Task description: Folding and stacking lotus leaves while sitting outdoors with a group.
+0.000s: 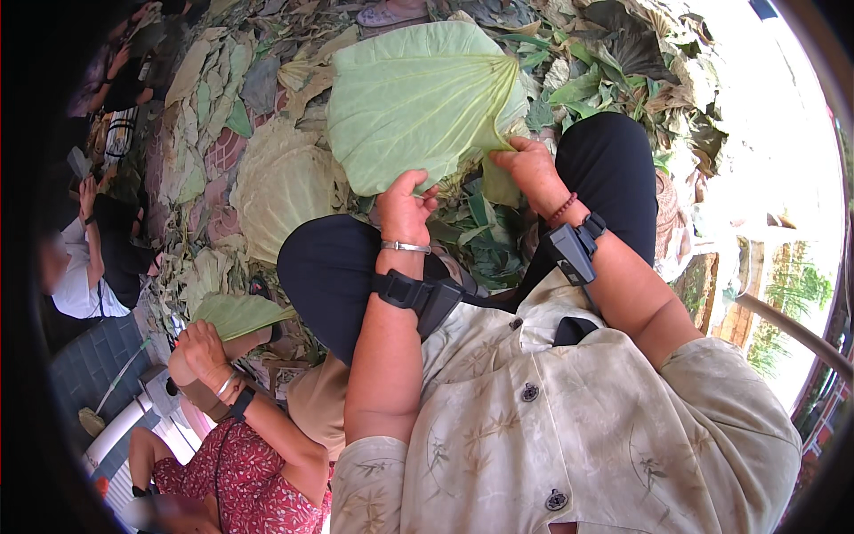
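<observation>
Patterned shirt (pixel 498 445) | 2 hands (pixel 532 171) pinching green leaf (pixel 414 102) | dark knees (pixel 609 165) flanking | leaf litter (pixel 209 98) around | co-worker (pixel 258 472) left

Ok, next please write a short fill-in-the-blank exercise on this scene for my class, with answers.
1. The left hand and right hand hold one large leaf, coloured pale ____.
2. The beaded bracelet is worn next to the ____ hand.
3. The co-worker's patterned blouse is mainly ____ in colour.

Missing words: green; right; red.
</observation>
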`<state>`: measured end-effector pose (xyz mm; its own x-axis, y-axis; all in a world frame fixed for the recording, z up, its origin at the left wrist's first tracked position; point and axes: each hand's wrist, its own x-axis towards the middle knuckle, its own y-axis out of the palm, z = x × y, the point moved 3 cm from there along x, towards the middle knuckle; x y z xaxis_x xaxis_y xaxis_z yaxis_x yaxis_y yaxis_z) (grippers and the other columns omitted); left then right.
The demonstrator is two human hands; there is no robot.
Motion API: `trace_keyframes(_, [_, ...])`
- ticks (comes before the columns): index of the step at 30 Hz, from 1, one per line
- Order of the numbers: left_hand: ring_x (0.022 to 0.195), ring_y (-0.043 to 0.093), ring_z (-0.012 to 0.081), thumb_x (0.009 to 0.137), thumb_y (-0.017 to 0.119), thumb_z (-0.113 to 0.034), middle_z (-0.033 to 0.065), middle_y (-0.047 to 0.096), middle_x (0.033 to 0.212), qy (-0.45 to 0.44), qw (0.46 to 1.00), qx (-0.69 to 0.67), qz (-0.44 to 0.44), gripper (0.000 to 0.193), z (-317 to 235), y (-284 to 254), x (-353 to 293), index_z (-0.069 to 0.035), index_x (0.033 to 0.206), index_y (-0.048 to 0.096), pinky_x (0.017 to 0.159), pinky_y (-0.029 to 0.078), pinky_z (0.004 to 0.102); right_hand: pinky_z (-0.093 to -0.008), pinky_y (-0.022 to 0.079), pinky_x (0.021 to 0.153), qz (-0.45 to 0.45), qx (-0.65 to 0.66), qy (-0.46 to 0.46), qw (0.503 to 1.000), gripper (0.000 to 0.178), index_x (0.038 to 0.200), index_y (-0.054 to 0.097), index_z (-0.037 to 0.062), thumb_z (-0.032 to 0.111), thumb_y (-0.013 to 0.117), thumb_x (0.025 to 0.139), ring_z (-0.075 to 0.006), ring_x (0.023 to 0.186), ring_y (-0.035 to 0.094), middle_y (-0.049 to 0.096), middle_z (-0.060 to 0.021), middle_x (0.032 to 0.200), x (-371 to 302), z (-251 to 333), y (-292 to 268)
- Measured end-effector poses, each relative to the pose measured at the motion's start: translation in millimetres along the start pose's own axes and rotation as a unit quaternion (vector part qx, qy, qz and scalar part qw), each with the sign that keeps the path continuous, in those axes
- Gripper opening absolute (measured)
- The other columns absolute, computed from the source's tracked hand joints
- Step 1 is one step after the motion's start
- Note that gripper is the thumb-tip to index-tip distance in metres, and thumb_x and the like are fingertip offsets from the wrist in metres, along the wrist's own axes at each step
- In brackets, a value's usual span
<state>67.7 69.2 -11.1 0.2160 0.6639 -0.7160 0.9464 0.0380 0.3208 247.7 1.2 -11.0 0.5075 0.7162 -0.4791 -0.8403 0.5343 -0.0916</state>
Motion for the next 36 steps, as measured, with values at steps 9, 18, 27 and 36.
trace_keyframes(9, [0.066, 0.054, 0.0201, 0.07, 0.06, -0.008, 0.0062, 0.054, 0.083, 0.013, 0.999, -0.039, -0.005, 0.02, -8.3, -5.7, -1.2, -0.005, 0.087, 0.05, 0.054, 0.042, 0.0293, -0.026, 0.043, 0.058, -0.023, 0.009, 0.013, 1.0, 0.021, 0.088, 0.062, -0.0033, 0.01, 0.062, 0.073, -0.0116, 0.064, 0.054, 0.06, -0.0049, 0.071, 10.0, -10.3, -7.0])
trace_keyframes(18, [0.064, 0.051, 0.02, 0.069, 0.059, -0.008, 0.0065, 0.052, 0.077, 0.041, 0.992, -0.115, -0.027, 0.019, -22.1, -21.2, 6.6, -0.005, 0.085, 0.049, 0.054, 0.042, 0.0303, -0.0262, 0.042, 0.057, -0.062, 0.054, 0.03, 0.996, 0.019, 0.084, 0.063, -0.003, 0.007, 0.061, 0.069, -0.012, 0.062, 0.053, 0.06, -0.0053, 0.07, 18.8, -17.6, -15.7])
trace_keyframes(27, [0.068, 0.051, 0.0216, 0.069, 0.057, -0.009, 0.0086, 0.053, 0.079, 0.043, 0.988, -0.149, -0.02, 0.02, -26.1, -28.1, 9.7, -0.006, 0.087, 0.048, 0.058, 0.043, 0.0334, -0.0264, 0.044, 0.063, 0.037, 0.015, 0.043, 0.998, 0.03, 0.091, 0.061, -0.007, 0.014, 0.065, 0.07, -0.0146, 0.07, 0.056, 0.061, -0.0092, 0.078, 1.7, 3.3, -11.0])
trace_keyframes(36, [0.065, 0.051, 0.0219, 0.071, 0.057, -0.009, 0.0076, 0.053, 0.077, 0.044, 0.989, -0.142, 0.008, 0.014, -28.0, -19.7, 2.1, -0.005, 0.081, 0.048, 0.056, 0.044, 0.0325, -0.0225, 0.037, 0.046, 0.093, 0.015, 0.099, 0.991, 0.03, 0.078, 0.058, 0.0028, 0.031, 0.066, 0.074, -0.0075, 0.057, 0.048, 0.053, -0.0011, 0.067, 1.0, 9.3, 5.3])
